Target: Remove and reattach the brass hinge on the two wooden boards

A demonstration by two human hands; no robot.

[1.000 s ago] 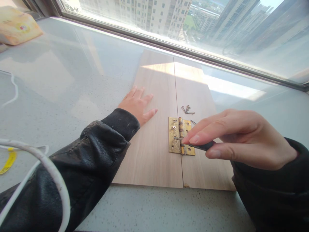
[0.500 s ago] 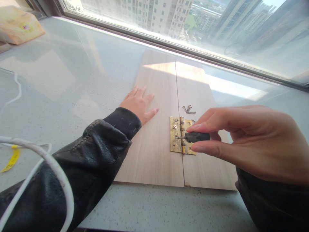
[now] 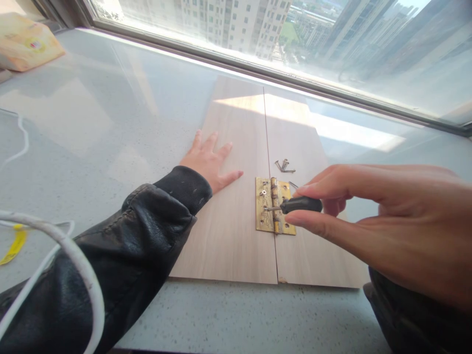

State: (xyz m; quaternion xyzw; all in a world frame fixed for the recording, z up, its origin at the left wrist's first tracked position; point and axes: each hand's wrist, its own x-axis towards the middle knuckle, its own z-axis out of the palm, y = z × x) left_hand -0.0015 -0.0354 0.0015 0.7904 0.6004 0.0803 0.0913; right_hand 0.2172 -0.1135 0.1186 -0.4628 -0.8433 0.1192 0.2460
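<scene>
A brass hinge (image 3: pixel 260 211) lies unfolded across the seam between two pale wooden boards, the left board (image 3: pixel 228 241) and the right board (image 3: pixel 313 260). My right hand (image 3: pixel 354 201) pinches the black handle of a short screwdriver (image 3: pixel 302 204) between thumb and fingers. Its tip meets a hole or screw in the hinge's left leaf; which one I cannot tell. One screw head (image 3: pixel 264 192) shows just above it. Fingers spread, my left hand (image 3: pixel 208 162) lies flat on the left board. Several loose screws (image 3: pixel 285 166) rest on the right board above the hinge.
A window frame (image 3: pixel 236 69) runs along the back of the speckled countertop (image 3: pixel 177 319). White cable (image 3: pixel 86 270) loops over my left sleeve, with a yellow tag (image 3: pixel 14 244) beside it. At the far left sits a yellow-orange package (image 3: pixel 31 44).
The view has shifted slightly, so the boards and hinge sit a little farther left. My right hand's grip on the screwdriver has changed slightly, and the left hand's fingers look more spread.
</scene>
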